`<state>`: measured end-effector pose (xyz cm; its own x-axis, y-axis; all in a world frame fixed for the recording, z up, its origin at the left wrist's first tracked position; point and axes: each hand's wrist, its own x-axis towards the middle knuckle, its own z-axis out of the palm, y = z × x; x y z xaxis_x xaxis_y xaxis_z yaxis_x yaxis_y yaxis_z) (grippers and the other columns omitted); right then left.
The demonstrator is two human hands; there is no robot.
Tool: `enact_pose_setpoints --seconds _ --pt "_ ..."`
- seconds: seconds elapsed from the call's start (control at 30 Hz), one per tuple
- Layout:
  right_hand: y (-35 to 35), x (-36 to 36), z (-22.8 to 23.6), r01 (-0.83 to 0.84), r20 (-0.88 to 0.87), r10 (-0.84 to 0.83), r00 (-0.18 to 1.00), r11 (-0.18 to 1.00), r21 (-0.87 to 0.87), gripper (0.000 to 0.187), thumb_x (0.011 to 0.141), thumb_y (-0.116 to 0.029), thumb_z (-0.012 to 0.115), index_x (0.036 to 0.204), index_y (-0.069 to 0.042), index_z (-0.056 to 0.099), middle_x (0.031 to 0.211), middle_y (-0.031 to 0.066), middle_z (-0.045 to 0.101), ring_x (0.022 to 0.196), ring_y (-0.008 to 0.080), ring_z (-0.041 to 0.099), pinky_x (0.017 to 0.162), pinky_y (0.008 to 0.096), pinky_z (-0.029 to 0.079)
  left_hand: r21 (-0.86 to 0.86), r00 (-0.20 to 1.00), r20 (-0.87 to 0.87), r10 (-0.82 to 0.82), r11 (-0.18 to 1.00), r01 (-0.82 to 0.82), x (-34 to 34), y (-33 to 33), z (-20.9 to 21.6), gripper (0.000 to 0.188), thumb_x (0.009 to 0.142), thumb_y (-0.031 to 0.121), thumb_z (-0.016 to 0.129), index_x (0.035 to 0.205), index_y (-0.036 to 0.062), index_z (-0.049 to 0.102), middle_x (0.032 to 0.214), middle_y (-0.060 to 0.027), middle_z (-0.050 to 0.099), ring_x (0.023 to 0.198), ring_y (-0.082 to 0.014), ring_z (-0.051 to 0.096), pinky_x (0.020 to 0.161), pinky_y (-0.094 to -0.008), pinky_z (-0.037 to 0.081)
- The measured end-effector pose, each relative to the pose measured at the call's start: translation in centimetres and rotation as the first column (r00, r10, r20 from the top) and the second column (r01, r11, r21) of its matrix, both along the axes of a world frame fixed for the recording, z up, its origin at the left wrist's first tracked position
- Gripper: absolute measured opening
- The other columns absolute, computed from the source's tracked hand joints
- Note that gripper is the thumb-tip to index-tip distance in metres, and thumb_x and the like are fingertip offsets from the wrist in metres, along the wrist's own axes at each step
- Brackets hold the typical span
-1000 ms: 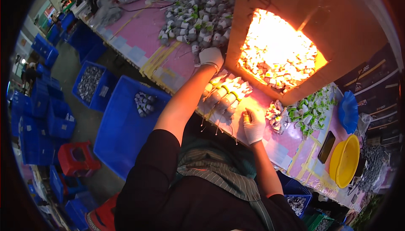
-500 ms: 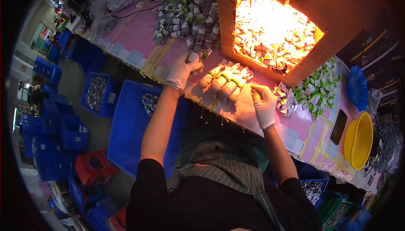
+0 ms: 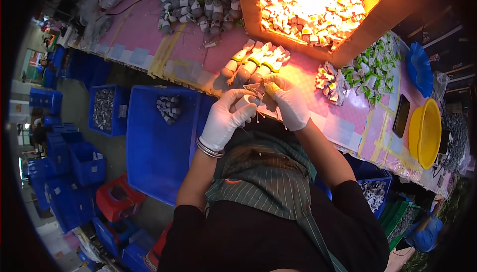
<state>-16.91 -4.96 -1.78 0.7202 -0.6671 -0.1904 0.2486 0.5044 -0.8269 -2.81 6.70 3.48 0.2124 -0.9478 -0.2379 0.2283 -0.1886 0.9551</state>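
My white-gloved left hand [image 3: 226, 118] pinches a small grey-and-white piece [image 3: 252, 100] with a rounded grey end, above the table's near edge. Close against it, my gloved right hand [image 3: 288, 102], yellow tape round a finger, has its fingertips together on a small flat dotted piece [image 3: 252, 88]. Just which fingers touch that piece is hard to see. Beyond both hands lie several grey-ended figures [image 3: 243, 73] with white tops and yellow-green bands, side by side on the pink table [image 3: 208, 63]. Thin wires hang down below my fingers.
A cardboard box [image 3: 343, 56], brightly lit inside, holds many white pieces. Grey-and-white pieces [image 3: 203, 3] are heaped at the back left, green-and-white ones [image 3: 372, 73] at the right. A phone [image 3: 401, 117] lies beside a yellow basin [image 3: 425, 133]. A blue bin [image 3: 159, 167] stands at left.
My left hand has come from the table's left toward my body, with a grey-and-white piece. My right hand has moved left to meet it. The view has shifted slightly.
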Motion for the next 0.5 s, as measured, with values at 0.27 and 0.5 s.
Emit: enact_pose_setpoints --seconds 0.27,0.5 --pt "0.7 -1.2 2.5 -0.082 -0.427 -0.126 0.896 0.896 -0.436 0.016 0.096 -0.012 0.053 0.105 -0.001 0.059 0.08 0.0032 0.061 0.065 0.0066 0.056 0.058 0.021 0.047 -0.056 0.965 0.25 0.075 0.996 -0.063 0.3 -0.2 -2.9 0.053 0.082 0.025 0.076 0.119 -0.0004 0.049 0.097 -0.0036 0.062 0.083 -0.0091 0.061 0.07 -0.0246 0.051" --pt "0.6 -1.7 0.7 -0.038 -0.214 -0.261 0.941 0.548 -0.836 0.015 0.093 -0.008 0.056 0.106 0.0 0.059 0.088 0.0066 0.065 0.076 0.0095 0.061 0.065 0.0243 0.051 0.221 0.943 0.253 -0.218 0.962 0.164 0.3 -0.6 0.3 0.037 0.087 0.026 0.07 0.112 0.0027 0.056 0.079 -0.005 0.064 0.069 -0.0088 0.061 0.062 -0.0255 0.051"
